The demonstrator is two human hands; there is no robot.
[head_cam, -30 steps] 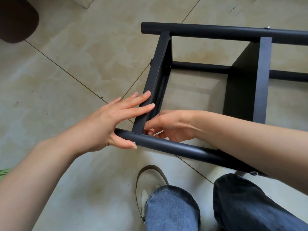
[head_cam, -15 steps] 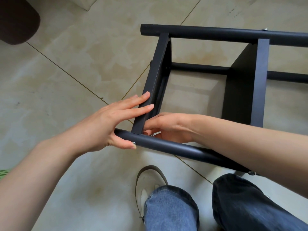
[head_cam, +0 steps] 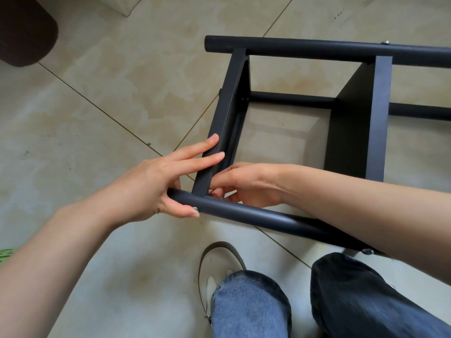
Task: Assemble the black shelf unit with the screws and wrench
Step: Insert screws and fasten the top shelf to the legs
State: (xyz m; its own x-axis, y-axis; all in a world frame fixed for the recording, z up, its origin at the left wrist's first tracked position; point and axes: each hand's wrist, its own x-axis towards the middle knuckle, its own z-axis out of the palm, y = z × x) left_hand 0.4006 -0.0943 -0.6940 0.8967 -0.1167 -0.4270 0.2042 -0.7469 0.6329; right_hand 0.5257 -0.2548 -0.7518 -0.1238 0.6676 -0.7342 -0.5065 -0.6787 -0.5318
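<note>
Presently the shelf [head_cam: 351, 132] lies on its side on the floor [head_cam: 97, 106], filling the frame from centre to 2 o'clock. From 8 o'clock, the left hand [head_cam: 156, 189] lays straight fingers along the end panel [head_cam: 227, 113] while its thumb presses a screw [head_cam: 195, 209] on the near tube [head_cam: 256, 213]. From 3 o'clock, the right hand [head_cam: 246, 184] reaches inside the frame, fingertips curled at the panel-tube joint; what they hold cannot be told.
</note>
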